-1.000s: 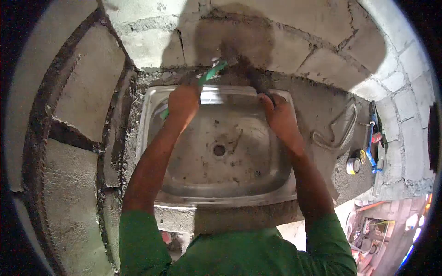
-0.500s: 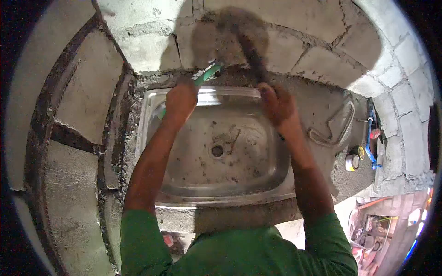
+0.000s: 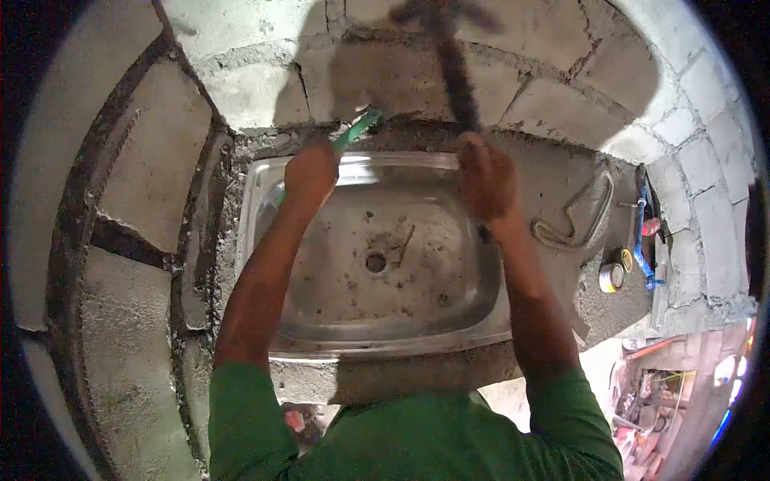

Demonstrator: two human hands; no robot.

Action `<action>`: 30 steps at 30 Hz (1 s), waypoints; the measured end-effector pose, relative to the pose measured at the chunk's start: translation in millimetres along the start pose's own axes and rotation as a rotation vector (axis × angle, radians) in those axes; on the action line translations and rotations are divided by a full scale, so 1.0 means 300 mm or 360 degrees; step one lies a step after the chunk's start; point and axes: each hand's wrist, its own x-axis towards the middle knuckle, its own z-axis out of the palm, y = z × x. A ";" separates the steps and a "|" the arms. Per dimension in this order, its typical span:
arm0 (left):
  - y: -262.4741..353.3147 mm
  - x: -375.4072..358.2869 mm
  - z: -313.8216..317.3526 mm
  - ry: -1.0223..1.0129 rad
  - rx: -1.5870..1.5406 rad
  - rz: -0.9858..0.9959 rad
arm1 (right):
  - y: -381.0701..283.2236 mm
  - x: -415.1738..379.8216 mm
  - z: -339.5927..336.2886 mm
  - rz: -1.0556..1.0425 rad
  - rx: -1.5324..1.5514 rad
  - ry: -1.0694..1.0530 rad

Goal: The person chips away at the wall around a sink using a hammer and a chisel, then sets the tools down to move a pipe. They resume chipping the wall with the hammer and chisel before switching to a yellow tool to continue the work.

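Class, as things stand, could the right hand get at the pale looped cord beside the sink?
Probably not straight away: the right hand is gripping a dark hammer and would likely need freeing first. Otherwise, nothing visible blocks the way to the pale looped cord.

The sink (image 3: pixel 353 293) is gleaming silver-grey, speckled dark. Rod (image 3: pixel 358 129) and shirt (image 3: pixel 401 437) are showing green, the hammer (image 3: pixel 459 84) blackish.
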 end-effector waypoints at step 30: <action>-0.044 0.039 0.007 -0.0302 -0.0080 -0.0051 | -0.014 -0.016 0.051 -0.0531 -0.0667 0.0168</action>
